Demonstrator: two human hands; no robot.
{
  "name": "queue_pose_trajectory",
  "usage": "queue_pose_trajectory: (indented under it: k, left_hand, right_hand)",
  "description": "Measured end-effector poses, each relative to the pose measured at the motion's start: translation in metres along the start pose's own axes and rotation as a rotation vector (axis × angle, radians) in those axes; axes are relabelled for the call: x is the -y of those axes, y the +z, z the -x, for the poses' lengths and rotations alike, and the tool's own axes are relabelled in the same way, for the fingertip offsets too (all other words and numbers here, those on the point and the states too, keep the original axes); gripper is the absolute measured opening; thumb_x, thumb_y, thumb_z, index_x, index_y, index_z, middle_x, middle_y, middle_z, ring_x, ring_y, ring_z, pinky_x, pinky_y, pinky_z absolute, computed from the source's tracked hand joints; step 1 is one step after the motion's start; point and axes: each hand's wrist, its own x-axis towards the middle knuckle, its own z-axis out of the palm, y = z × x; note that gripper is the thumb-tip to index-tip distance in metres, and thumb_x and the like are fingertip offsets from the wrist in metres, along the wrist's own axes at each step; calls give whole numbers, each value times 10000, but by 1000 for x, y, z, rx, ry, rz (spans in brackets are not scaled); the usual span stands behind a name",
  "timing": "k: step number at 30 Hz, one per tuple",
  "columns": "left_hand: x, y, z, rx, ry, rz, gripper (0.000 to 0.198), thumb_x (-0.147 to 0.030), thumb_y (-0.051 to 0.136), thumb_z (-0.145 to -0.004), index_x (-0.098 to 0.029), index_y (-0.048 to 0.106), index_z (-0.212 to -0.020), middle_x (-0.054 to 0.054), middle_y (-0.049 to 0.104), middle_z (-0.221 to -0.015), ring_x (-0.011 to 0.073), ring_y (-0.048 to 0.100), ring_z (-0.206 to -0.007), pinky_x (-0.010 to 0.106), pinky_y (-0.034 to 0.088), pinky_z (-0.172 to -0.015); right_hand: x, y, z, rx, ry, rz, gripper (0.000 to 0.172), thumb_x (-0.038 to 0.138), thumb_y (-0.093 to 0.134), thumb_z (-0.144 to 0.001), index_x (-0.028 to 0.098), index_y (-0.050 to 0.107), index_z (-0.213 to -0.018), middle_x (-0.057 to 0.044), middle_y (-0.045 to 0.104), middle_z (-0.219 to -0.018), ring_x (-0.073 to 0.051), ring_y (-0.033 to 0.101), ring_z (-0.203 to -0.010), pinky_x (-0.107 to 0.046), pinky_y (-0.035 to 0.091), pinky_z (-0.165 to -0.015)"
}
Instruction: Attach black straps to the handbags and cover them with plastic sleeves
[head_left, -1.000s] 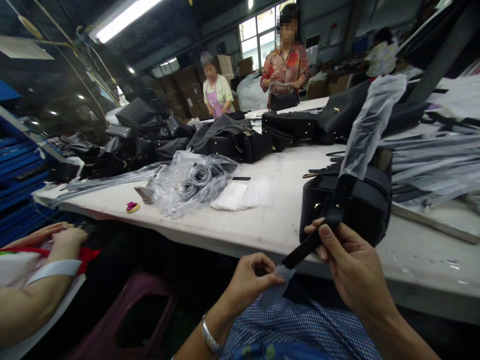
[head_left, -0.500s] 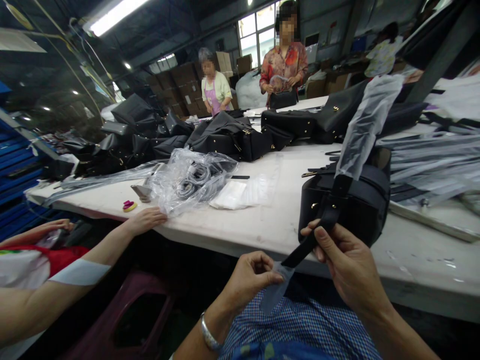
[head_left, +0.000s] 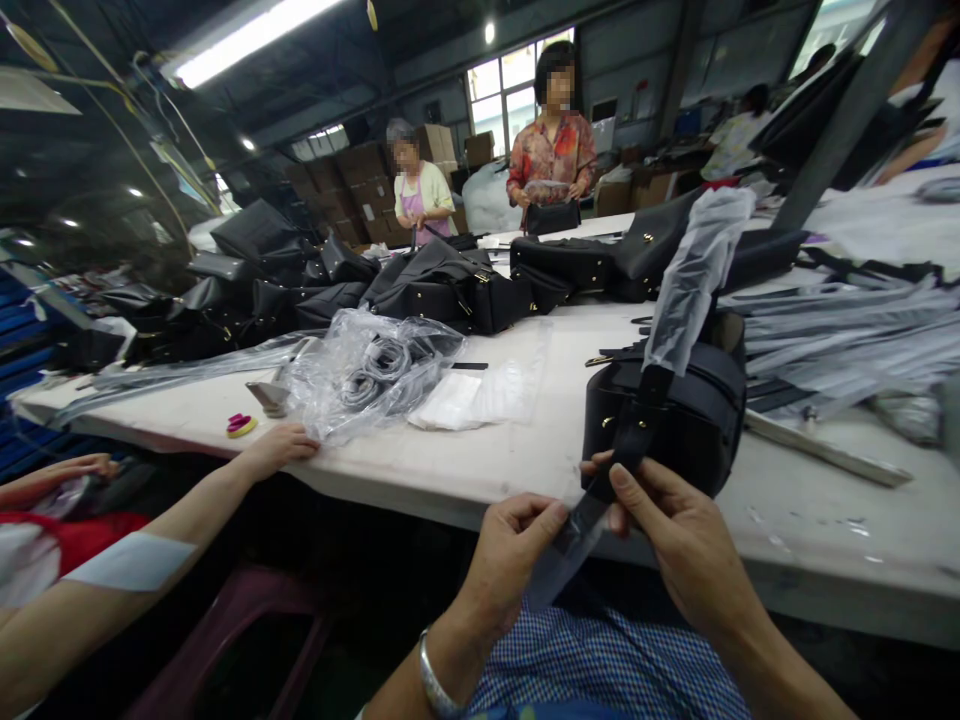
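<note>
A black bag point(head_left: 675, 420) rests at the front of the table, its black strap point(head_left: 634, 430) running down toward me. Clear plastic wrap point(head_left: 686, 285) covers the strap's upper part. My left hand point(head_left: 510, 550) pinches a clear plastic sleeve point(head_left: 559, 570) that lies over the strap's lower end. My right hand point(head_left: 675, 510) grips the strap just above the sleeve, thumb on top and fingers beneath, close to the bag's front.
Black bags point(head_left: 450, 290) are heaped along the white table point(head_left: 465, 460). Plastic-wrapped coils point(head_left: 375, 370) lie left of centre, near a co-worker's hand point(head_left: 281, 450) and a pink-yellow tape roll point(head_left: 241, 426). Wrapped straps point(head_left: 847, 330) are piled right. Two people stand across the table.
The plastic sleeve has moved up over more of the strap's lower end, with my left hand pinching its edge. The whole view has shifted slightly.
</note>
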Motion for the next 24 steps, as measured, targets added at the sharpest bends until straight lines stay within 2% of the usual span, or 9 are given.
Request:
queue_pose_trajectory:
  k: [2, 5, 9, 11, 17, 21, 24]
  left_hand:
    - [-2, 11, -4, -35, 51, 13, 307, -414, 788, -822, -108, 773, -818, 52, 705, -741, 114, 584, -666, 199, 439, -633]
    - [-6, 27, -11, -23, 69, 44, 305, -418, 777, -829, -114, 782, -849, 70, 730, -780, 139, 618, -701, 227, 472, -668]
    - [-10, 40, -19, 52, 135, 84, 276, -393, 763, -846, -131, 798, -925, 101, 751, -973, 216, 665, -945, 300, 497, -865]
    - [-10, 41, -21, 67, 156, 89, 278, -395, 757, -850, -131, 794, -933, 99, 744, -992, 232, 656, -992, 322, 488, -912]
    - [-9, 42, -22, 69, 97, 132, 301, -407, 763, -839, -125, 778, -943, 100, 729, -984, 230, 650, -953, 322, 511, -854]
    - [-11, 44, -23, 47, 128, 123, 335, -429, 754, -849, -114, 765, -960, 91, 725, -936, 216, 652, -926, 318, 500, -874]
    - [-6, 43, -21, 81, 130, 118, 386, -445, 763, -845, -126, 729, -1060, 85, 721, -947, 209, 654, -911, 315, 497, -863]
  right_hand:
    - [4, -6, 2, 0, -21, 126, 408, 546, 578, -939, 187, 713, -1079, -1, 647, -601, -148, 608, -569, -244, 524, -578]
    - [9, -17, 7, -89, -86, 389, 458, 587, 513, -952, 197, 713, -1086, -6, 665, -593, -167, 640, -552, -259, 517, -556]
    - [14, -28, 12, -197, -179, 660, 425, 589, 509, -942, 231, 732, -993, -2, 669, -579, -175, 646, -516, -272, 490, -535]
    - [16, -28, 12, -199, -169, 678, 406, 588, 543, -920, 231, 735, -942, -3, 666, -567, -178, 640, -494, -273, 490, -522]
    - [13, -19, 7, -89, -53, 578, 400, 611, 616, -862, 224, 720, -850, 2, 646, -557, -173, 608, -475, -253, 461, -458]
    - [11, -14, 4, -124, -75, 593, 447, 629, 594, -870, 221, 676, -709, 12, 586, -522, -148, 544, -469, -246, 410, -455]
    - [11, -13, 3, -140, -87, 613, 474, 637, 583, -873, 217, 658, -665, 14, 562, -510, -143, 530, -476, -243, 394, -457]
